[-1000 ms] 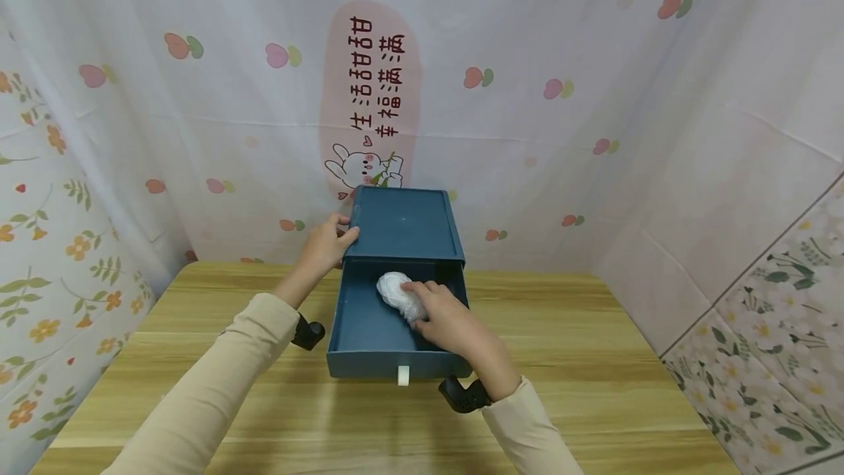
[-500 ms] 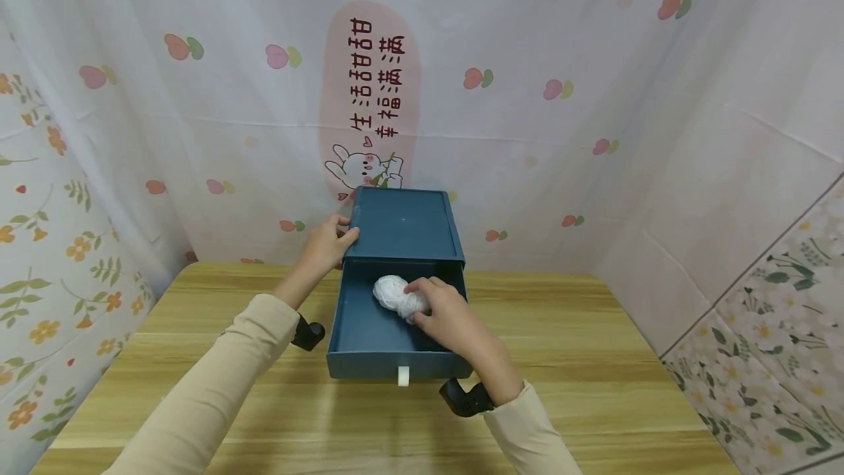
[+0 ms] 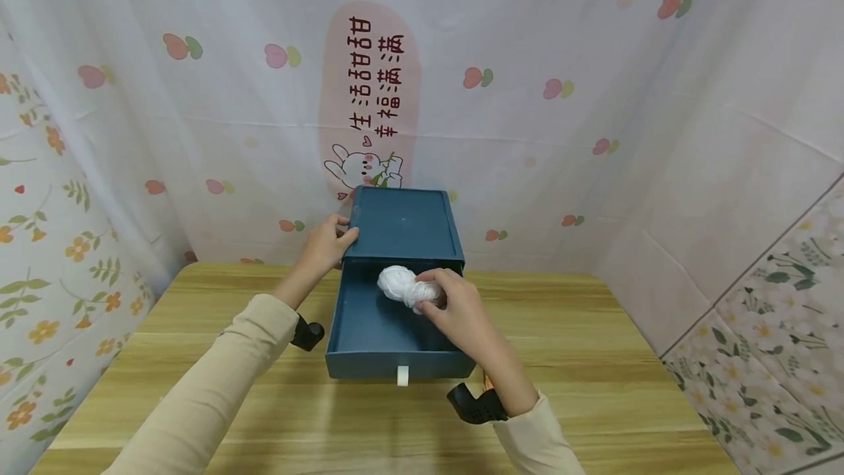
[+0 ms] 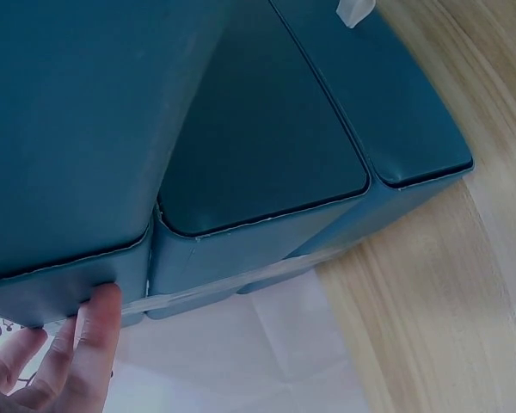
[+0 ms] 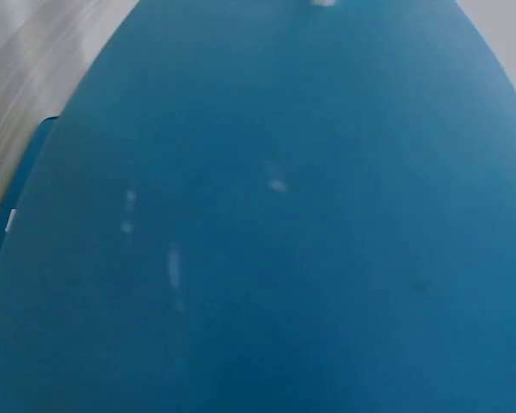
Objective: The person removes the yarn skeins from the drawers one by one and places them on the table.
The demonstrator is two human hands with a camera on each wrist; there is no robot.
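Blue cabinet (image 3: 405, 218), three tiers high, stands on the wooden surface (image 3: 560, 358) with its top drawer (image 3: 369, 332) pulled out. The left wrist view shows the middle drawer (image 4: 258, 129) and bottom drawer (image 4: 387, 95) sitting flush in their frames; what they contain cannot be seen. A pale tab (image 3: 403, 376) hangs at the middle of the top drawer's front.

White yarn (image 3: 398, 284) is in the top drawer, toward its back, narrowed between two rounded lumps; whether it is one piece or two I cannot tell, nor whether its underside touches the drawer's floor. The right hand (image 3: 460, 316) reaches in over the drawer's right side and pinches the right lump between thumb and fingers. Bare blue floor shows in the drawer's front and left parts.

The left hand (image 3: 323, 244) is at the cabinet's left side, thumb apart from the fingers and on the top edge. In the left wrist view its fingers lie nearly straight, touching the side wall.

A blue panel (image 5: 284, 215) fills most of the right wrist view, which does not show the right hand.
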